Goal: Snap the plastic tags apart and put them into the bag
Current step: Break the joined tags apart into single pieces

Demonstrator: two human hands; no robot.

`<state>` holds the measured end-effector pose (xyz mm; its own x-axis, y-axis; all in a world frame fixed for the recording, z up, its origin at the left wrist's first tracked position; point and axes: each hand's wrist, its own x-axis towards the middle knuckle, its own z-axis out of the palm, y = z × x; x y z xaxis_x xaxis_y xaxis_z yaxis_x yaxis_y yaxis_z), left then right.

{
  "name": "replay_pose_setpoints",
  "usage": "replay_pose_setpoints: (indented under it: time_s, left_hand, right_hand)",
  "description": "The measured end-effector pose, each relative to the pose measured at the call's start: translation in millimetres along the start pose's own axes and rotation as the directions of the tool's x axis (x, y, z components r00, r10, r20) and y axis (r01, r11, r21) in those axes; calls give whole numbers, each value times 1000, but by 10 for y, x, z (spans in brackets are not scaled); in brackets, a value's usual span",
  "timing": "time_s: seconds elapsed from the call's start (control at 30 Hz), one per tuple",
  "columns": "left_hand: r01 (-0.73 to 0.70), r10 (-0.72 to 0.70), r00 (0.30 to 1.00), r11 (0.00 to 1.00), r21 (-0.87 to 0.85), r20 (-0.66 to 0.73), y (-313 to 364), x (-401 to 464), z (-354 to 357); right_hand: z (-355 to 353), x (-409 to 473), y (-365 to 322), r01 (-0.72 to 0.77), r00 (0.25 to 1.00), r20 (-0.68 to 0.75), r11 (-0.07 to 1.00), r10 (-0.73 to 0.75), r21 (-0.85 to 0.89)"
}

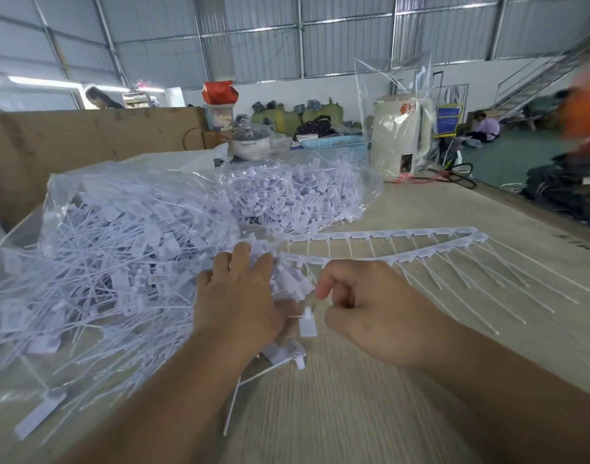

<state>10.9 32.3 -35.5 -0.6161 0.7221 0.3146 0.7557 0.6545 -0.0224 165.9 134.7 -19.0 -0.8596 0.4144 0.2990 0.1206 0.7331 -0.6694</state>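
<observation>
L hand (240, 296) is lying fingers spread and straight on the near end of the tag strip (380, 249), pressing it to the bench (370, 396); R hand (370, 313), just beside, is curling thumb and forefinger round one tag (308, 321), hands near but apart. Strip's long axis is running away to the far right, so R hand is nearer the unsnapped tags. Bag (136, 236) of loose tags is lying along the left edge, touching L hand, so drop is probably going leftward.
</observation>
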Motion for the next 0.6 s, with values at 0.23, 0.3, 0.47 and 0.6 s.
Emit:
replay_pose_setpoints:
  time_s: [0.23, 0.3, 0.47, 0.6]
  left_hand:
    - [-21, 7, 994, 991, -132, -107, -32, -198, -214]
    - [27, -28, 1000, 995, -100, -10, -98, -175, -216]
    - [3, 5, 994, 997, -77, 106, -60, -112, -31]
    - [-12, 9, 992, 1000, 25, 123, 132, -110, 156]
  right_hand:
    - [5, -7, 42, 109, 987, 118, 994, -106, -14]
    - [11, -4, 57, 112, 987, 121, 993, -109, -21]
    - [27, -15, 43, 98, 987, 121, 994, -103, 48]
    - [31, -24, 35, 61, 995, 60, 980, -74, 192]
